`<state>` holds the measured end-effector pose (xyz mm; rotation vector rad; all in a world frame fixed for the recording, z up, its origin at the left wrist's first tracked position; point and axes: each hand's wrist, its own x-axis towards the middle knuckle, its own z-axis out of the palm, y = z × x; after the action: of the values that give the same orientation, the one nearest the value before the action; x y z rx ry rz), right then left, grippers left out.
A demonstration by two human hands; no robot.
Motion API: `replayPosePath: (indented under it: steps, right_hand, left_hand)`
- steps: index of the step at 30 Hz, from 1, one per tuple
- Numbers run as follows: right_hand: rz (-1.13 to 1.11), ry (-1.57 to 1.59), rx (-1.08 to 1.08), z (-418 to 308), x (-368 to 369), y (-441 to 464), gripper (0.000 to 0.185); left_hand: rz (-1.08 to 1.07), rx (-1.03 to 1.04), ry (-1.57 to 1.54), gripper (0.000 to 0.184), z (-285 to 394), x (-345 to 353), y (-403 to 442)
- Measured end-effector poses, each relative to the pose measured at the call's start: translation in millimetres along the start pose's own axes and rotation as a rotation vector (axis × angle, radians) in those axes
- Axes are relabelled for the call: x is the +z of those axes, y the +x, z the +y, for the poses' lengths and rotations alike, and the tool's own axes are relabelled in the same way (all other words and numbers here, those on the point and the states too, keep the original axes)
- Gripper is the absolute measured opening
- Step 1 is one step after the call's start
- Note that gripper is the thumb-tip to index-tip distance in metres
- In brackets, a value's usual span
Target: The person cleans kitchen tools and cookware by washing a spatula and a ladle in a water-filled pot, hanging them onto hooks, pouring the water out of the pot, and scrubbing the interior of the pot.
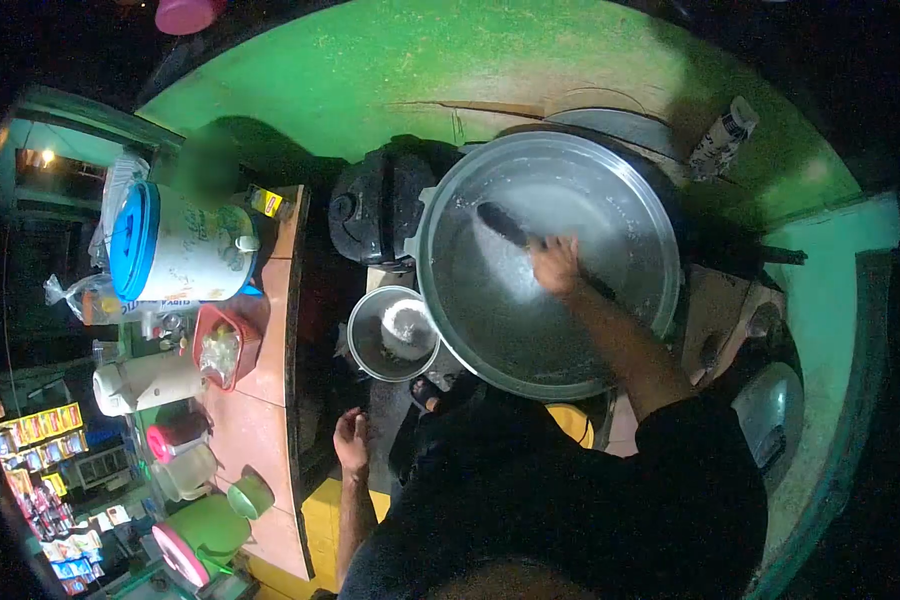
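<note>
My right hand (pixel 557 266) reaches over a wide metal basin (pixel 450 330), its fingers closed around a dark, long utensil with a broad rounded end (pixel 501 223). Its exact kind is hard to make out. Whitish, cloudy contents (pixel 600 200) show inside the basin. My left hand (pixel 352 438) hangs low beside my body, fingers loosely bent and apart, holding nothing. Nearest to it is a smaller metal pot (pixel 362 335) with a white mass (pixel 406 325) inside, standing just left of the basin.
A tiled counter (pixel 255 420) on the left carries a blue-lidded drink cooler (pixel 185 245), a red basket (pixel 232 362), a white flask (pixel 140 385) and a green bucket (pixel 205 530). A black container (pixel 380 210) stands behind the pot. A green wall (pixel 370 80) curves behind the basin.
</note>
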<state>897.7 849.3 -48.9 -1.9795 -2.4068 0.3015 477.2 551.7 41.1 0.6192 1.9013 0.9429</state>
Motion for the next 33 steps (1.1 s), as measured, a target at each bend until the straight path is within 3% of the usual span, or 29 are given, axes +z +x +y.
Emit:
replayPosePath:
  steps: [2,4,6,7,8,10,11,14,15,18,20,22,29,32,33]
  right_hand:
    - [0.026,0.031,0.066,12,-4,8,0.030]
    - [0.100,0.359,0.165,33,-14,22,0.022]
    - [0.015,0.608,0.251,55,-32,37,0.028]
    - [0.064,1.225,0.156,57,-38,27,0.037]
    - [0.068,1.222,0.161,58,-44,25,0.037]
    - [-0.393,1.385,0.619,59,-51,23,0.041]
    - [-0.383,1.532,0.713,55,-49,22,0.038]
    - [-0.414,1.631,0.648,21,-82,3,0.040]
    - [-0.579,1.887,0.457,24,-74,-1,0.030]
    - [-0.449,1.645,0.401,8,-73,-3,0.039]
    - [-0.280,0.903,0.032,5,-60,0,0.073]
    - [-0.146,0.345,-0.092,1,-57,-11,0.083]
    - [-0.120,0.280,0.038,12,-33,-19,0.080]
    - [-0.176,0.196,0.017,16,-22,-16,0.077]
    - [-0.080,0.163,-0.057,16,-18,-17,0.077]
  left_hand:
    - [-0.024,0.064,-0.035,0.023,5,-1,4]
    - [-0.029,0.041,-0.024,0.023,-5,-9,12]
    - [-0.011,0.055,0.002,0.023,-10,-11,16]
    - [-0.017,0.055,0.001,0.023,-14,-12,18]
    - [-0.046,0.062,-0.023,0.023,-17,-14,19]
    - [-0.077,0.073,-0.046,0.023,-15,-14,21]
    - [-0.078,0.097,-0.058,0.023,-14,-14,22]
    - [-0.054,0.058,-0.106,0.022,0,-12,17]
    - [-0.039,0.002,-0.140,0.022,4,-13,16]
    - [-0.057,0.098,-0.120,0.020,-1,-18,24]
    - [-0.044,0.119,-0.142,0.019,1,-18,22]
    - [-0.035,0.143,-0.163,0.018,10,-17,20]
    - [-0.033,0.134,-0.133,0.018,15,-13,20]
    - [-0.062,0.128,-0.094,0.019,24,-10,20]
    - [-0.066,0.135,-0.078,0.019,26,-9,20]
